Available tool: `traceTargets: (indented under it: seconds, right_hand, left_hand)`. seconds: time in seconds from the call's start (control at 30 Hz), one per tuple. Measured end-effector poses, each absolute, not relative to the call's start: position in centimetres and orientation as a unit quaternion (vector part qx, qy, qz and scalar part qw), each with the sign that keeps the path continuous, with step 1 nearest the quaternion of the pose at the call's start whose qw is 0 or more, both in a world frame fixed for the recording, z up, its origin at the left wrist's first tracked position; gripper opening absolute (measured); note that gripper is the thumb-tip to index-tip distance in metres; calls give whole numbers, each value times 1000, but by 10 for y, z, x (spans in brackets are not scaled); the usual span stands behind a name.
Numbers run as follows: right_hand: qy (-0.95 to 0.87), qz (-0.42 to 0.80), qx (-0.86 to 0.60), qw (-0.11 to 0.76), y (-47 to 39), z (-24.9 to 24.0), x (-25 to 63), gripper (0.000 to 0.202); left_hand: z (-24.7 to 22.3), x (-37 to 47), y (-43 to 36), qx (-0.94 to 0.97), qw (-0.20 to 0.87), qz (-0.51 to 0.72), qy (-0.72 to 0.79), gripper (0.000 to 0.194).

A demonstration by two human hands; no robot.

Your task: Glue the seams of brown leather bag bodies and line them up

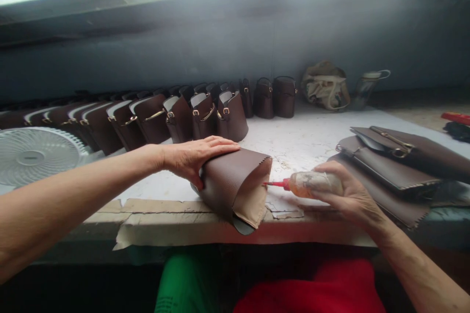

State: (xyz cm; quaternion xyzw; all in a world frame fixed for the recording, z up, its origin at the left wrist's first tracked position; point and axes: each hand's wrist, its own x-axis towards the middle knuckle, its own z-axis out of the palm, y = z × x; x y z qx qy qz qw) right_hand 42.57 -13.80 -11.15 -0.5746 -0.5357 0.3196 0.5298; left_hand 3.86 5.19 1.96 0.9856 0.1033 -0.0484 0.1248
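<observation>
A brown leather bag piece (pixel 227 176) lies on its side at the table's front edge, its open end with a zigzag rim and tan inside turned to the right. My left hand (pixel 200 156) is wrapped over its left part, thumb in front and fingers on top. In my right hand (pixel 345 188) is a glue bottle (pixel 308 183) with a red nozzle, held level. The nozzle's tip points left and is at the bag's opening; whether it touches the inside cannot be made out.
Rows of brown bags (pixel 147 117) stand along the back left, with a white fan (pixel 36 154) before them. Flat bag pieces (pixel 392 156) are stacked at the right. A cloth bag (pixel 326 85) and a clear bottle (pixel 365 89) stand at the back.
</observation>
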Motion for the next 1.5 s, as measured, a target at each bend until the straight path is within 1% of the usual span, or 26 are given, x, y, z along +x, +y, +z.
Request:
traceTargets:
  seconds: [0.07,0.1,0.2,0.27,0.37,0.43,0.53,0.6,0.7,0.77,0.93,1.1,1.27,1.33,1.43,1.5]
  right_hand:
    - [-541,295,-563,552,-137,-111,425,55]
    - [-545,295,-561,549,-136,-112,425,56]
    - [-548,337,-573,508,-138,-114,427,55]
    - [-544,344,-578,502,-140,-116,428,54]
    - [-551,287,-576,531,-143,-118,428,53]
    - [-559,267,-579,530,-144,-118,428,53]
    - [-557,310,-580,507,-147,-115,428,51]
    - [-547,326,-573,516,-149,-112,425,51]
    - [-548,288,-547,563,-151,-108,420,47]
    - [-566,262,-527,577,-152,-107,418,43]
    - [-598,252,-522,552,-155,-109,420,38]
    - [-590,202,-545,561,-156,-113,421,42]
    - [-569,299,-541,543,-162,-115,418,44]
    - [-563,277,-546,555,-162,-113,417,44]
    - [-581,205,-549,565,-158,-111,417,43]
    - [-590,200,-544,563,-157,-111,418,42]
  left_hand:
    - [19,38,51,986,122,-44,105,147]
    - [18,38,51,986,122,-44,106,147]
    - [18,38,50,987,119,-43,96,146]
    - [19,37,49,989,114,-40,90,145]
    - [19,36,47,989,109,-34,94,143]
    - [18,35,46,989,105,-34,96,144]
    - [17,35,43,991,96,-33,83,141]
    - [17,35,41,993,89,-32,73,139]
    - [17,35,39,993,84,-32,75,141]
    - [17,34,38,993,85,-33,79,141]
    - [17,32,38,992,87,-38,85,141]
    - [16,31,38,990,95,-40,93,143]
    - [14,30,38,990,91,-47,94,147]
    - [14,29,38,991,89,-44,94,148]
    - [14,29,36,991,84,-39,93,147]
    - [14,29,34,993,76,-41,83,145]
